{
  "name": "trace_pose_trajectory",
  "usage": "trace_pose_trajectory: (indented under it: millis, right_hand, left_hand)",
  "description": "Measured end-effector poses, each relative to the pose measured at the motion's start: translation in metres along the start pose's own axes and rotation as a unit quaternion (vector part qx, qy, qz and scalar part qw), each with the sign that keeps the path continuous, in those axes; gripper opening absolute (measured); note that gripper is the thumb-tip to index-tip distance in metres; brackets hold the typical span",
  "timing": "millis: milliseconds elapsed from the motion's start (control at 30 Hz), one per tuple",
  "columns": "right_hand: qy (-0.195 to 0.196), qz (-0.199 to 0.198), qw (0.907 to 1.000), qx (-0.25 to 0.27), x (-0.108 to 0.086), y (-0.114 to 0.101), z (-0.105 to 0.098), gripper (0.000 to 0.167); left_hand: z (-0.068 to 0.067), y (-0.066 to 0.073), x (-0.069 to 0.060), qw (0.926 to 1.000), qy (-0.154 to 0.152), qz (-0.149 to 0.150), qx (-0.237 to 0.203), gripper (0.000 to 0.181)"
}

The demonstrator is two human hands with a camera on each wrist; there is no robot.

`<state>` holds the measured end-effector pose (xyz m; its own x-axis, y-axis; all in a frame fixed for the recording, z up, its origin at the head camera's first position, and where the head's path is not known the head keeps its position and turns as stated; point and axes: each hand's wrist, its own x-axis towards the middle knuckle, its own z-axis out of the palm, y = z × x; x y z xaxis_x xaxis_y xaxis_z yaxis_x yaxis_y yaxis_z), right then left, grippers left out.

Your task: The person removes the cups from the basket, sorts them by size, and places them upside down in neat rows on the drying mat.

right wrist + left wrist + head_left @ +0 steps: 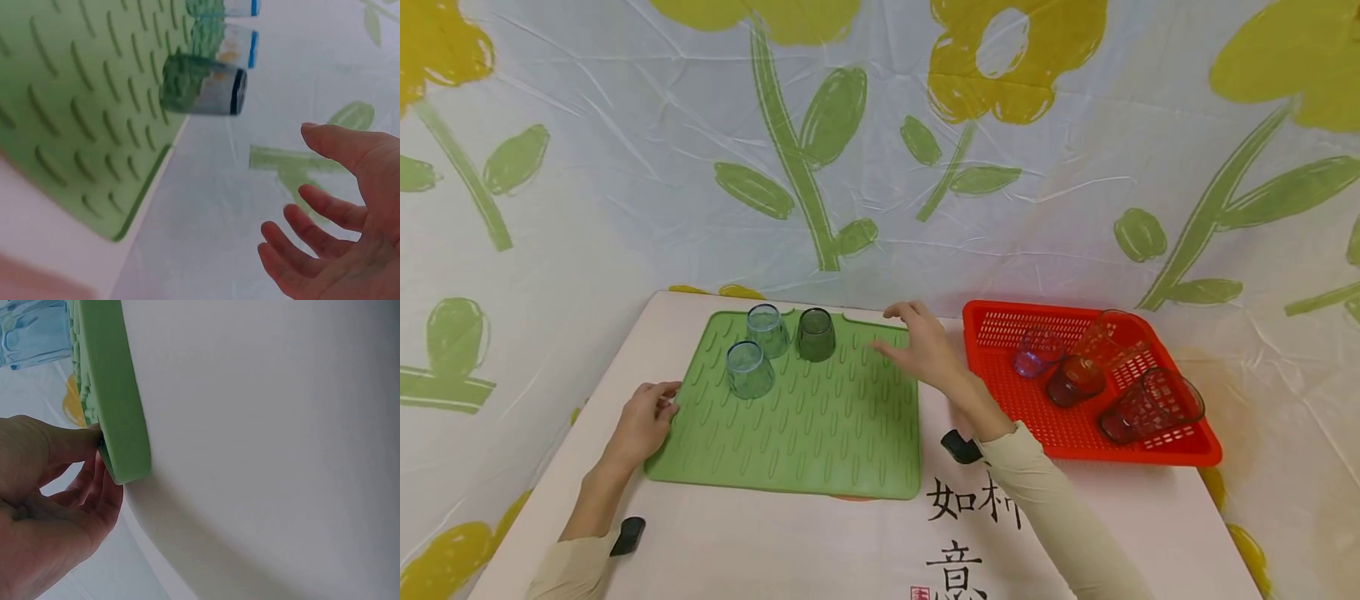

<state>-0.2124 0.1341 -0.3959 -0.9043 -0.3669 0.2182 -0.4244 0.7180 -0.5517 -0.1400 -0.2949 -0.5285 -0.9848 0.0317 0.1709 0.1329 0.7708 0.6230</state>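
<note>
A green ridged drying mat (827,433) lies on the table. My left hand (643,421) is at its left edge; in the left wrist view, the thumb and fingers (69,440) pinch that edge. Two blue-tinted glasses, one farther back (766,332) and one nearer (749,372), stand on the mat's left part. Beside them is a dark grey glass (816,336). Over the mat's back right corner hovers my right hand (925,350), thumb and fingers spread and holding nothing, which the right wrist view (350,219) confirms.
Right of the mat stands a red plastic basket (1135,455). Inside are a purple glass (1037,353), a dark red glass (1075,383), a tall clear glass (1108,337) and a tall dark glass (1150,407). A flower-printed cloth (700,242) hangs behind the table.
</note>
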Motion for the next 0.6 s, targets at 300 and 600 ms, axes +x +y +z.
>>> trace_pose_trajectory:
  millis: [300, 600]
  right_hand:
    - [0.021, 0.035, 0.9991, -0.009, -0.006, 0.034, -0.035, 0.050]
    - [0.032, 0.074, 0.9962, -0.032, -0.014, 0.066, -0.065, 0.052]
  left_hand:
    - [0.000, -0.002, -0.002, 1.0000, 0.002, -0.002, -0.002, 0.034]
    - [0.000, 0.001, -0.001, 1.0000, 0.002, -0.002, -0.003, 0.034]
